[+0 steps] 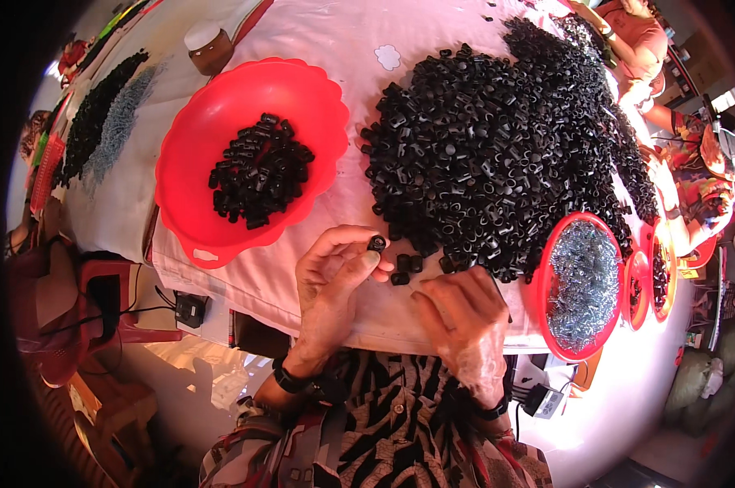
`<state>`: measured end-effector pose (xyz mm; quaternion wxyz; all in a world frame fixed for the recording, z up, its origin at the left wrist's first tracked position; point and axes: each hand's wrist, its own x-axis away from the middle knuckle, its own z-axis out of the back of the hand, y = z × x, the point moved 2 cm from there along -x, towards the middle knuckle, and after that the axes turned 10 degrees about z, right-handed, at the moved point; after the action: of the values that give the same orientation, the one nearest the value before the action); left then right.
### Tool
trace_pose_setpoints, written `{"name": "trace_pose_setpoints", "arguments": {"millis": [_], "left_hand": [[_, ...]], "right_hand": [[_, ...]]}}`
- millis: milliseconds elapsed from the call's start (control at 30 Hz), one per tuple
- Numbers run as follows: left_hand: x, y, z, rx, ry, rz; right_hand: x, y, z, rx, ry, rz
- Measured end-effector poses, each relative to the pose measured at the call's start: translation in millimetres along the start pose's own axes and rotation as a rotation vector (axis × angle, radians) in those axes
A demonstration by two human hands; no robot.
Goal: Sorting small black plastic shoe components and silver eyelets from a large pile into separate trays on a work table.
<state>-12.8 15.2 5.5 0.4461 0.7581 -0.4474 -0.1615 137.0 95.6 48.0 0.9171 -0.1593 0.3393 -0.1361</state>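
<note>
Between thumb and fingertips, my left hand (331, 285) pinches a small black plastic cap-like part (376, 243) with a hole in its end. A few more black parts (408, 263) lie on the cloth just right of those fingers. My right hand (467, 313) hovers low by the near edge of a large heap of black parts (497, 138); its fingers are curled together, and whatever they hold, if anything, is hidden. Left of the heap sits a red scalloped bowl (180, 154) with a small pile of finished-looking black parts (261, 171) in it.
A red oval bowl (544, 325) of small silvery pins or screws stands right of my right hand, beside smaller red dishes (637, 289). Black and grey piles (119, 118) lie far left near a brown jar (210, 50). Co-workers (697, 179) sit along the right side.
</note>
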Motion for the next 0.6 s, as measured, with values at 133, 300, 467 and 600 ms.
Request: {"name": "trace_pose_setpoints", "arguments": {"millis": [133,300,467,600], "left_hand": [[0.7,0.8,-1.0,-0.012,0.026,0.050],[0.0,-1.4,-0.3,-0.027,0.026,0.065],[-0.3,-2.7,2.7,0.024,-0.025,0.024],[-1.1,-1.7,2.4,0.007,-0.040,-0.002]], "right_hand": [[2.7,-2.8,-15.6,-0.046,-0.089,-0.086],[-4.9,0.5,-28.7,0.002,-0.042,-0.047],[-8.9,4.5,-39.5,-0.069,-0.010,-0.017],[-7.8,12.4,-19.7,-0.002,0.114,-0.063]]}}
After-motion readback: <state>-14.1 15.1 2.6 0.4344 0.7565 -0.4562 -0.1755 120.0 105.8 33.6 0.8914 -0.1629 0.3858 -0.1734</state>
